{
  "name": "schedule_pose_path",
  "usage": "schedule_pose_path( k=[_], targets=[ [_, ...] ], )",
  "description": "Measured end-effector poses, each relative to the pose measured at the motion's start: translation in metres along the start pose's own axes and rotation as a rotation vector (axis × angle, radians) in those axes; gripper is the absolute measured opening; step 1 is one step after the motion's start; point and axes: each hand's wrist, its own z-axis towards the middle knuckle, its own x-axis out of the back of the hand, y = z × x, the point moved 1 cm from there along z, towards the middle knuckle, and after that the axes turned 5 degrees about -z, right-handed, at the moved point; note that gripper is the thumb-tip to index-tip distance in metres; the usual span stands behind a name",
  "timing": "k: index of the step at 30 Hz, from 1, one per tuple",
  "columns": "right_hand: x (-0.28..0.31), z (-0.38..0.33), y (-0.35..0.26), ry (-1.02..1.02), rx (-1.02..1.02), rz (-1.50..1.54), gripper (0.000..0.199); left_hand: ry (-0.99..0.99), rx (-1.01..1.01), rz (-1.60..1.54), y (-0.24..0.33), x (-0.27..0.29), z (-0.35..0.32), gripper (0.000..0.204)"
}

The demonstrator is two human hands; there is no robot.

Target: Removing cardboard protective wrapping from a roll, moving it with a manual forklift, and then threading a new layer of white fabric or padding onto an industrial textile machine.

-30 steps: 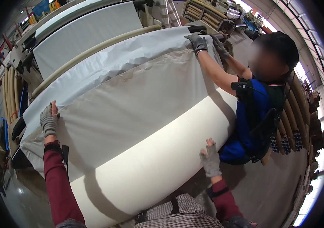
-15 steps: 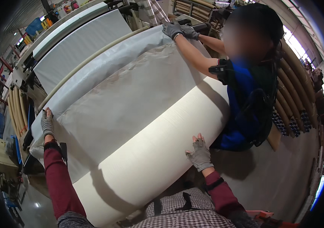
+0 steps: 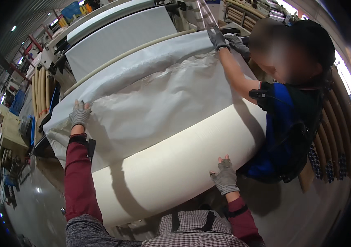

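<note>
A large cream roll of sheet material (image 3: 175, 168) lies slantwise in front of me. Behind it spreads a crinkled translucent plastic sheet (image 3: 155, 107), bunched along its far side beneath a long pale bar (image 3: 130, 52). My left hand (image 3: 80, 114), in a grey fingerless glove, rests on the sheet's left end with the fingers stretched out. On the right front of the roll lies my right hand (image 3: 224, 176), gloved alike, fingers spread. Across from me, a co-worker's gloved hands (image 3: 222, 40) touch the sheet's far right corner.
The co-worker (image 3: 282, 131) in blue and black stands at the roll's right end. Long cardboard tubes (image 3: 335, 127) are stacked behind that person, with more tubes (image 3: 41, 92) upright at the left. A machine roller (image 3: 113, 20) spans the back. Grey floor (image 3: 39, 206) shows at the lower left.
The view has shifted, so the scene sits further right and lower. The plastic sheet shows more wrinkles. My left hand has turned flatter on the sheet; my right hand stays on the roll.
</note>
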Motion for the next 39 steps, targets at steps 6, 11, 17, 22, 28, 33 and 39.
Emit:
schedule_pose_path(
  k=[6, 11, 17, 22, 28, 33, 39],
  targets=[
    [0.015, -0.003, -0.016, -0.026, 0.026, 0.035, 0.065, 0.401, -0.255, 0.011, -0.013, -0.008, -0.052, 0.048],
    [0.009, -0.006, 0.011, 0.095, 0.092, 0.126, 0.056, 0.299, -0.67, -0.466, 0.122, -0.025, -0.171, 0.043],
    [0.038, 0.014, 0.02, 0.07, -0.013, 0.354, 0.049, -0.254, -0.691, -0.957, 0.224, -0.059, -0.322, 0.053],
    [0.059, -0.007, 0.083, -0.005, -0.146, 0.477, 0.049, -0.236, -0.882, -0.689, 0.273, -0.074, -0.391, 0.055],
    [0.058, -0.021, 0.15, 0.136, -0.181, 0.462, 0.051, -0.032, -0.75, -0.302, 0.28, -0.089, -0.409, 0.061],
    [0.059, -0.028, 0.18, -0.08, -0.234, 0.448, 0.057, -0.137, -0.676, -0.289, 0.284, -0.087, -0.411, 0.076],
    [0.034, -0.02, 0.181, -0.157, -0.19, 0.334, 0.056, -0.158, -0.608, -0.232, 0.285, -0.085, -0.412, 0.085]
  ],
)
